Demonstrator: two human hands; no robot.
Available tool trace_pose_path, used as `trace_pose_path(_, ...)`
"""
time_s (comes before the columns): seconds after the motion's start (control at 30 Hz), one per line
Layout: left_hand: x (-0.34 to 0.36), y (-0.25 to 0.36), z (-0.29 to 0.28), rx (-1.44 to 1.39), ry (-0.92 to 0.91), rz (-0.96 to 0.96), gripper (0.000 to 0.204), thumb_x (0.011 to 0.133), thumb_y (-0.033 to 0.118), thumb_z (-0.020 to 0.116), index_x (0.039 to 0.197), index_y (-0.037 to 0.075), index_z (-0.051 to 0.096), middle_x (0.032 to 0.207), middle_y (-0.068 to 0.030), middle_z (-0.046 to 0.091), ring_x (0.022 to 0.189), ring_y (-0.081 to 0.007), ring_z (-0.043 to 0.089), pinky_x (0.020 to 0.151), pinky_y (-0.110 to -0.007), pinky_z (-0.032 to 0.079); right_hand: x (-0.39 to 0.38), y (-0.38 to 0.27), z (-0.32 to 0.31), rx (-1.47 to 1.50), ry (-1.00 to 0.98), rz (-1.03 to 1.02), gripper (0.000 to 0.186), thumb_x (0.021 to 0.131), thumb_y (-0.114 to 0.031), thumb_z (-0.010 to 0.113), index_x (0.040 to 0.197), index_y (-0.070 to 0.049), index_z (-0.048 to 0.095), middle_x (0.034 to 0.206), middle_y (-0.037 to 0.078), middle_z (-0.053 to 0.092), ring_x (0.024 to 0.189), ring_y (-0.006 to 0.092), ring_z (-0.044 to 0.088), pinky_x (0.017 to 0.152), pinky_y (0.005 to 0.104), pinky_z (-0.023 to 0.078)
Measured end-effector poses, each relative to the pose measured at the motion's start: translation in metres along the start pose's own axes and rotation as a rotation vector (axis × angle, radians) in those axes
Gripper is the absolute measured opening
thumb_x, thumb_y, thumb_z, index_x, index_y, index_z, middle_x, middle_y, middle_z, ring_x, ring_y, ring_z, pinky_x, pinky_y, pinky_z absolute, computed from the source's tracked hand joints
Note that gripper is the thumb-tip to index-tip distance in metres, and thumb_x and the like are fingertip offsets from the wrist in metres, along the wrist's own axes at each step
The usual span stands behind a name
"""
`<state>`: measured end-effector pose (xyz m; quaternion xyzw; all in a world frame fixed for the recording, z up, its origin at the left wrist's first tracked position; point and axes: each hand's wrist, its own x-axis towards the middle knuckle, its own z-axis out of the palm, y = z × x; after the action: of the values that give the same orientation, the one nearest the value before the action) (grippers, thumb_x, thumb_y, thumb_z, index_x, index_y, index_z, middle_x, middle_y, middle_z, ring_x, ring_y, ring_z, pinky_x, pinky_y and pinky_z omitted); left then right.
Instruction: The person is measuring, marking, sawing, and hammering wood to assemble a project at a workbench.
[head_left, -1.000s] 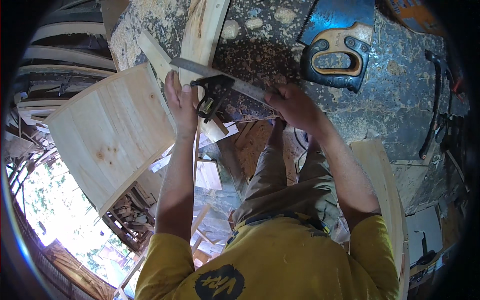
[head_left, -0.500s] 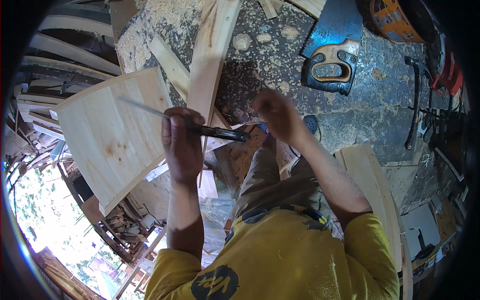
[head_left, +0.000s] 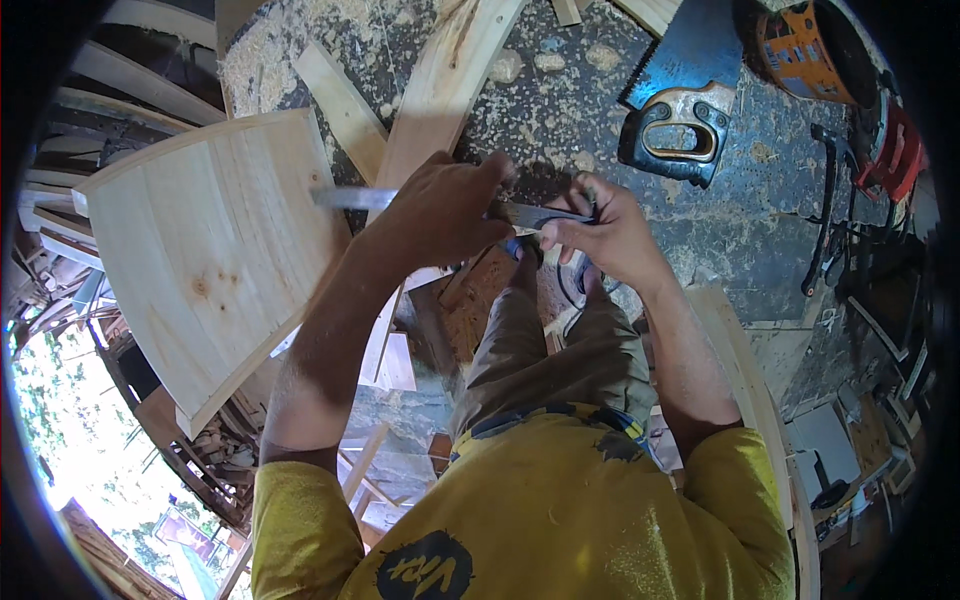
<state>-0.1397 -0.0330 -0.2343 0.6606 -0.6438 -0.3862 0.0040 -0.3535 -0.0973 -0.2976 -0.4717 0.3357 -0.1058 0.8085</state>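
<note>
A long, flat tool with a thin, pale metal blade point(head_left: 350, 197) and a dark grey far end lies crosswise in front of me; its exact kind I cannot make out. My left hand point(head_left: 435, 218) is closed round its middle, back of the hand up, hiding that part. At the dark end, my right hand point(head_left: 612, 232) pinches it between thumb and fingers. Below the blade's tip stands a pale, curved-edged wooden panel point(head_left: 215, 240). Beyond my left hand a long board point(head_left: 440, 90) slants away, with a shorter wood strip point(head_left: 340, 110) beside it.
A handsaw point(head_left: 680, 130) lies on the dark, sawdust-strewn worktop point(head_left: 690, 235) at the far right. Near it are an orange round container point(head_left: 810, 50), a black-handled tool point(head_left: 825, 210) and a red tool point(head_left: 890, 150). A long plank point(head_left: 745, 370) stands beside my right arm.
My left hand has turned over and moved right, so the tool's blade shows its flat side instead of its edge. My right hand has come to the tool's dark end and taken hold.
</note>
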Motion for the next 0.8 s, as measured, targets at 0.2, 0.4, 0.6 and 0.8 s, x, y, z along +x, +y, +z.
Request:
trace_pose_path(0.2, 0.006, -0.058, 0.019, 0.163, 0.835, 0.031, 0.054, 0.074, 0.029, 0.082, 0.116, 0.006, 0.057, 0.112, -0.0154, 0.061, 0.112, -0.0335, 0.054, 0.098, -0.048, 0.039, 0.034, 0.029, -0.010, 0.207, 0.101, -0.047, 0.024, 0.092, 0.001, 0.061, 0.082, -0.006, 0.041, 0.088, 0.021, 0.069, 0.066, 0.0203, 0.068, 0.054, 0.0294, 0.055)
trace_pose_path(0.4, 0.009, -0.101, 0.080, -0.149, 0.834, -0.220, 0.093, 0.065, 0.047, 0.086, 0.140, 0.012, 0.043, 0.146, -0.0293, 0.031, 0.135, -0.0473, 0.031, 0.109, -0.057, 0.027, 0.063, 0.049, -0.009, 0.176, 0.180, -0.104, 0.024, 0.093, -0.001, 0.060, 0.080, -0.005, 0.040, 0.089, 0.021, 0.070, 0.067, 0.0185, 0.068, 0.055, 0.0277, 0.054)
trace_pose_path(0.6, 0.014, -0.108, 0.103, 0.076, 0.858, -0.207, 0.102, 0.057, 0.056, 0.086, 0.144, 0.026, 0.043, 0.150, -0.0267, 0.029, 0.138, -0.0460, 0.027, 0.111, -0.058, 0.021, 0.067, 0.046, 0.000, 0.175, 0.290, -0.077, 0.027, 0.093, -0.005, 0.064, 0.079, -0.009, 0.041, 0.083, 0.017, 0.069, 0.061, 0.0152, 0.064, 0.052, 0.0275, 0.050)
trace_pose_path(0.8, 0.016, -0.106, 0.100, 0.163, 0.854, -0.210, 0.095, 0.055, 0.049, 0.086, 0.141, 0.029, 0.050, 0.151, -0.0227, 0.029, 0.138, -0.0437, 0.028, 0.110, -0.057, 0.022, 0.064, 0.031, -0.007, -0.060, 0.221, 0.154, 0.028, 0.093, -0.014, 0.067, 0.078, -0.010, 0.044, 0.070, 0.009, 0.065, 0.049, 0.0108, 0.053, 0.043, 0.0247, 0.039)
